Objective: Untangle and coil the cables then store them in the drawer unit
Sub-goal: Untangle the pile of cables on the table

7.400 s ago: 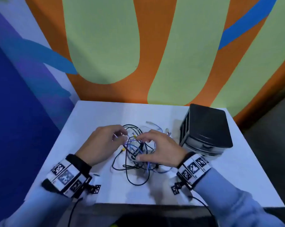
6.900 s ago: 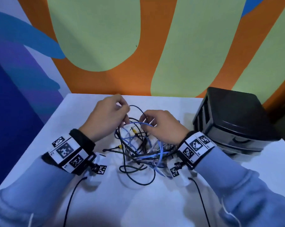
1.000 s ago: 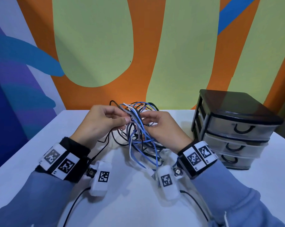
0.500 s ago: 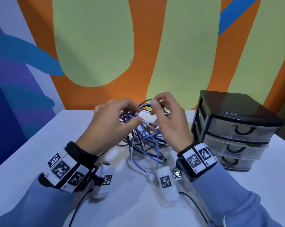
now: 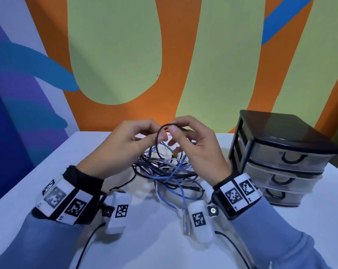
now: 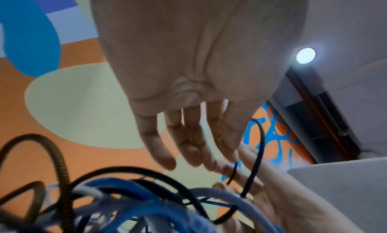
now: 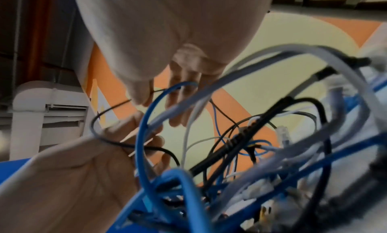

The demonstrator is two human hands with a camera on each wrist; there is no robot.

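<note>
A tangle of blue, white and black cables (image 5: 164, 169) lies on the white table (image 5: 164, 249), seen close up in both wrist views (image 6: 125, 195) (image 7: 251, 153). My hands hover just above it, close together. One thin black cable (image 5: 158, 136) arches up from the tangle as a loop between them. My left hand (image 5: 151, 135) pinches one side of that loop (image 7: 94, 124). My right hand (image 5: 173, 131) pinches the other side between thumb and forefinger (image 7: 146, 94). The black drawer unit (image 5: 284, 158) stands to the right, its three clear drawers closed.
A clear plug (image 5: 186, 222) on a blue cable lies near my right wrist. The painted wall rises just behind the table. The table's left edge (image 5: 38, 171) runs close to my left forearm. Thin black leads trail from both wrist cameras toward me.
Over the last second the lifted bundle has sunk back onto the table. Only a black loop now stays raised, pinched between both hands.
</note>
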